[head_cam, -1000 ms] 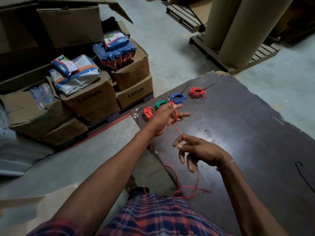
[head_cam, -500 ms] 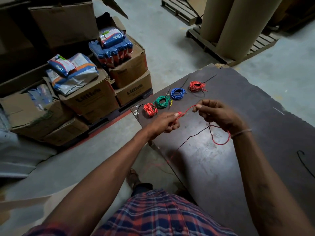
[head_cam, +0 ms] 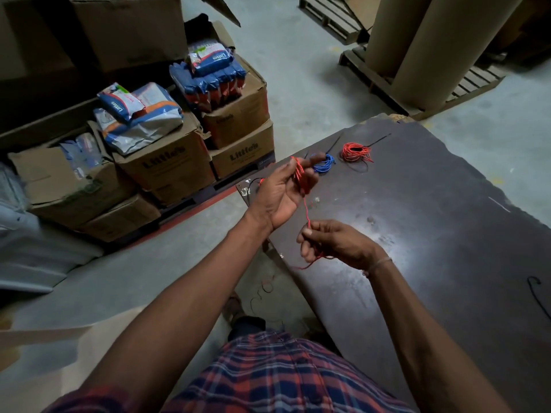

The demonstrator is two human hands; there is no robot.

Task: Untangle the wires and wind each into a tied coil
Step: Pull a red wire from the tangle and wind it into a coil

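Cardboard boxes [head_cam: 167, 165] crowd the floor beside a dark bench [head_cam: 432, 234], where a blue coil [head_cam: 325, 166] and a red coil [head_cam: 356, 152] lie near the far edge. Above the bench, the left hand [head_cam: 283, 195] has its grip curled round loops of red wire [head_cam: 299, 177]. The right hand [head_cam: 334, 242] pinches the same wire lower down, its tail trailing below the fingers.

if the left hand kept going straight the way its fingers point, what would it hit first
Probably the blue wire coil on the dark table. The left hand, gripping loops of red wire, points up and away toward it; the coil lies just past the fingertips, though depth is unclear.
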